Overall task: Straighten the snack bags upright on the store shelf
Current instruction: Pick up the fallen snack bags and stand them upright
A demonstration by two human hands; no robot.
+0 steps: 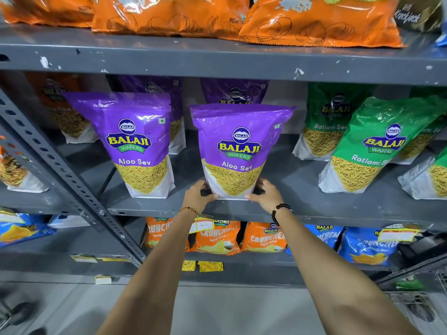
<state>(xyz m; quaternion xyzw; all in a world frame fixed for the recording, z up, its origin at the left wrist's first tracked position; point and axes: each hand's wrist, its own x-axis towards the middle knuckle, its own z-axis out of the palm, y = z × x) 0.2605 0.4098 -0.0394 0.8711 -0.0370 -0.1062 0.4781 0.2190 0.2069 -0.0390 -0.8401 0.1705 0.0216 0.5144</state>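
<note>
A purple Aloo Sev bag (238,151) stands upright near the front of the grey middle shelf (302,209). My left hand (198,194) grips its lower left corner and my right hand (264,193) grips its lower right corner. To its left a second purple Aloo Sev bag (135,143) stands upright, apart from my hands. More purple bags (233,93) stand behind. At the right, a green Ratlami Sev bag (370,146) leans to the left, with other green bags (329,122) behind it.
Orange bags (169,18) lie on the top shelf. Orange Crunchem bags (215,238) and blue bags (367,245) fill the shelf below. A slanted perforated brace (60,170) crosses the left side. A price tag (204,224) hangs at the shelf edge.
</note>
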